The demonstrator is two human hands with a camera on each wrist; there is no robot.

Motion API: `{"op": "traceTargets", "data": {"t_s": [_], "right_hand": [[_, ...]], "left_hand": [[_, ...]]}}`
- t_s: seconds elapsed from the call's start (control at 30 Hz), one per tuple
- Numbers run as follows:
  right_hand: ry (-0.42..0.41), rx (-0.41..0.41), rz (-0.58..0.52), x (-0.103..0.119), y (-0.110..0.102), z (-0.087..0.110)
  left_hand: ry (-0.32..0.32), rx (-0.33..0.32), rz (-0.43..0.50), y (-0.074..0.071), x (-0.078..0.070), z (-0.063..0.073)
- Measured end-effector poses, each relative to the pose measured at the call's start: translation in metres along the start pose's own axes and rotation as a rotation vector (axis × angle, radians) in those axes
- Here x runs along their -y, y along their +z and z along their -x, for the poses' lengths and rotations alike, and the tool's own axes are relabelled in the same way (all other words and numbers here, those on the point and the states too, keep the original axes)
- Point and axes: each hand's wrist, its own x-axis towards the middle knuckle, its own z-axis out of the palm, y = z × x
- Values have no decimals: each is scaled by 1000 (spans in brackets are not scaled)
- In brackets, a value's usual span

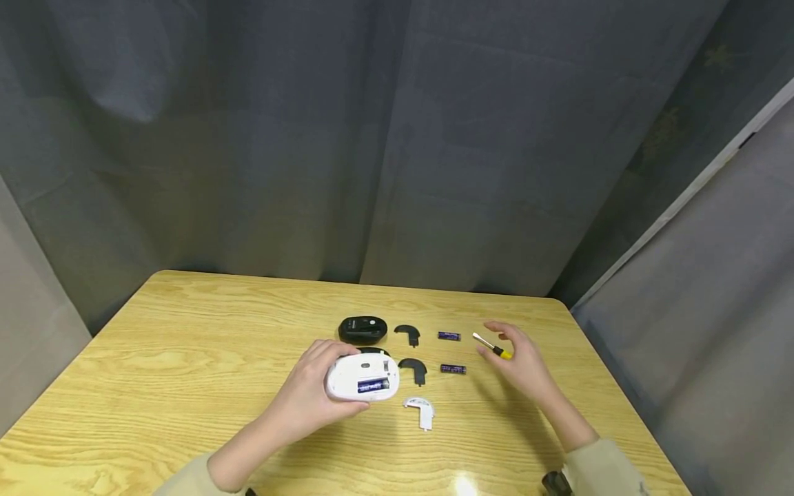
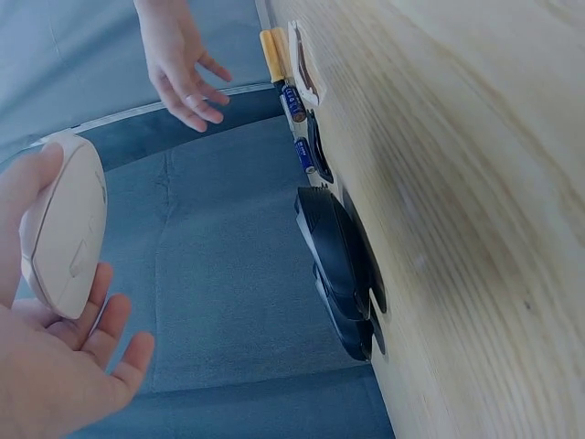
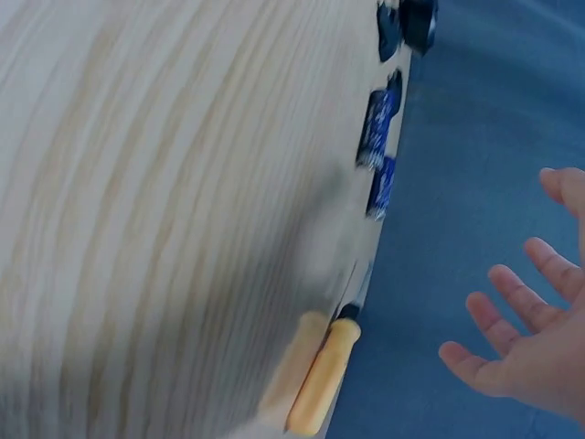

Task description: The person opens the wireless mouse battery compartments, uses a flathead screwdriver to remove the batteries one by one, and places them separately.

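My left hand (image 1: 307,393) holds a white computer mouse (image 1: 344,377) by one end above the table, its underside facing the head camera. The mouse's battery bay is uncovered, and a dark blue battery (image 1: 372,386) lies in it. My right hand (image 1: 521,365) hovers with spread fingers over the table's right part and holds nothing. Below it lies a screwdriver (image 3: 324,375) with a yellow and black handle; the right wrist view shows a gap between them. Two loose batteries, one farther (image 1: 449,336) and one nearer (image 1: 453,369), lie left of the screwdriver.
A black mouse (image 1: 362,330) lies bottom up behind the white one, and a second black mouse (image 2: 343,315) is mostly hidden in the head view. Two black covers (image 1: 407,334) and a white cover (image 1: 425,413) lie right of the mice. Grey curtains (image 1: 384,151) surround the wooden table (image 1: 186,344).
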Motion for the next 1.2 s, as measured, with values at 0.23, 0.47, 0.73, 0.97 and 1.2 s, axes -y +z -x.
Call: {"op": "traceTargets", "data": {"t_s": [0.23,0.47,0.73,0.97,1.2], "right_hand": [[37,55,63,-19,-4,-1],[74,90,110,-37,-7,-1],[75,123,166,-58,-8,-3],[96,145,184,-72,-7,-8],[119,179,205,-83,-5,-12]], "left_hand": [[5,-2,-7,-1,2,1],[3,12,18,-1,3,1],[-3,30,19,-1,3,2],[-1,46,5,-2,2,2],[6,55,6,-2,2,2]]}}
